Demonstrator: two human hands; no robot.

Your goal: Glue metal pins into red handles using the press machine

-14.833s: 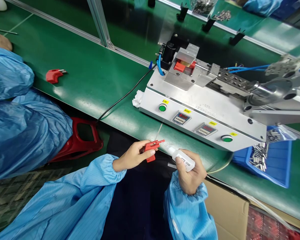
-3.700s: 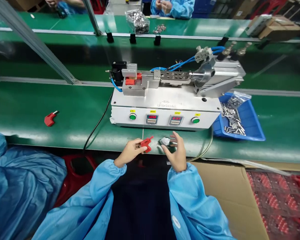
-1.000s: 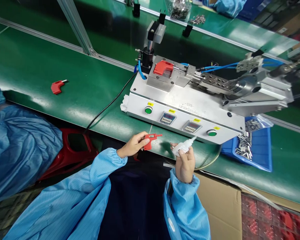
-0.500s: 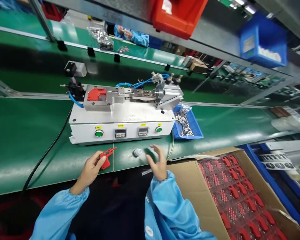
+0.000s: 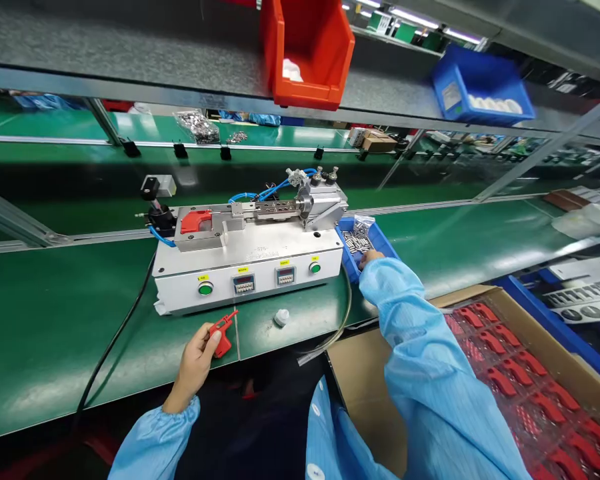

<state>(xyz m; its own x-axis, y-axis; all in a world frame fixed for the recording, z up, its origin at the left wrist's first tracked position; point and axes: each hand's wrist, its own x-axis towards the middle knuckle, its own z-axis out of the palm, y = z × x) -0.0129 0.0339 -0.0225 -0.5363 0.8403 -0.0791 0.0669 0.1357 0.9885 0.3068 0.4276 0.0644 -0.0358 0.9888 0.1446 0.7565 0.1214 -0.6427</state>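
My left hand (image 5: 196,363) grips a red pistol-shaped plastic part (image 5: 223,335) by its back, with the thin barrel pointing up and right, just before the bench machine. My right hand (image 5: 371,259) reaches into a blue bin (image 5: 389,252) of small metal pins (image 5: 356,243); its fingers are down among the pins and mostly hidden. Another red pistol-shaped part (image 5: 195,221) sits in the metal fixture at the left of the machine (image 5: 250,260). On the bench between my hands lies a small white lump (image 5: 281,317).
To the right, a cardboard box (image 5: 373,393) holds clear trays of red parts (image 5: 540,400). Overhead, an orange bin (image 5: 307,93) and a blue bin (image 5: 480,87) with white pieces stand on the shelf. A black cable (image 5: 117,333) and a pale hose (image 5: 341,327) cross the bench.
My right hand has gone from above the bench's front edge, right and forward into the bin of pins. My left hand still holds the red part. The camera view has tilted up.
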